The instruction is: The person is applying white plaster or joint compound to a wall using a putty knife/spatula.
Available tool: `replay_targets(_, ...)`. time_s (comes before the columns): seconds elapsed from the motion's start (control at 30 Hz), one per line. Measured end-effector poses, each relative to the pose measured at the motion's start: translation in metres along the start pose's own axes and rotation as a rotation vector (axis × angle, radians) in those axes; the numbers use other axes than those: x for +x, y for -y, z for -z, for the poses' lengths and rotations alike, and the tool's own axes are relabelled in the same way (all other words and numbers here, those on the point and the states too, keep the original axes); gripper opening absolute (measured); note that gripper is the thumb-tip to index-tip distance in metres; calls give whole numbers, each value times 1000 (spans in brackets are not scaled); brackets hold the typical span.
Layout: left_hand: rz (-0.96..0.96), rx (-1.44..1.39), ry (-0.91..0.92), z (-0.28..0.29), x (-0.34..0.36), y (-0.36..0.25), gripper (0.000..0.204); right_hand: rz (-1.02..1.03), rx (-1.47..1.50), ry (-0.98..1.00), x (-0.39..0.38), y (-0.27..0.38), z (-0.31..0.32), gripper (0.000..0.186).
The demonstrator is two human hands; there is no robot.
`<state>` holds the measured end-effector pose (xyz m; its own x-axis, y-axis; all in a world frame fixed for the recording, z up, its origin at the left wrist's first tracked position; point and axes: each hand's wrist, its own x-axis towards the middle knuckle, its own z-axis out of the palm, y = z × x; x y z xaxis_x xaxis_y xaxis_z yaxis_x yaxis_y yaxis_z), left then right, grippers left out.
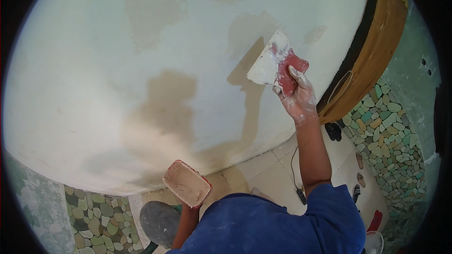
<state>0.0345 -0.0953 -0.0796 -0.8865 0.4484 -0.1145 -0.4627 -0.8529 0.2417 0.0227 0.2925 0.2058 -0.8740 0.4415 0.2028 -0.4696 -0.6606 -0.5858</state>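
Note:
A broad putty knife point(263, 66) with a pale blade and red handle, caked in white paste, is in my right hand point(301, 95), whose fingers are dusted white. It is held over a pale wall point(80, 66) with darker beige patches; shadows of me and the tool fall on it. Whether the blade touches the wall I cannot tell. Low in the view, my left hand point(193, 207), mostly hidden, holds a red rectangular container point(186, 183) of beige paste.
A curved wooden trim point(369, 66) borders the wall at right. Below are floor tiles point(259, 169), pebble mosaic point(381, 131), a dark cable with a power strip point(301, 196), sandals point(333, 131), a white fan point(373, 241) and a grey round object point(157, 223) beside me.

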Motion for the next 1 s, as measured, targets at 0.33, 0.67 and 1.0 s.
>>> replay_targets(0.33,-51,-106,-46,10,-10,6,62,-149,183,104,-8,-7,5,29)
replay_targets(0.67,-235,158,40,-252,48,51,72,-279,-430,266,3,53,-20,24)
replay_targets(1.0,-401,275,-56,-290,43,55,84,-67,-958,688,-12,35,-72,24)
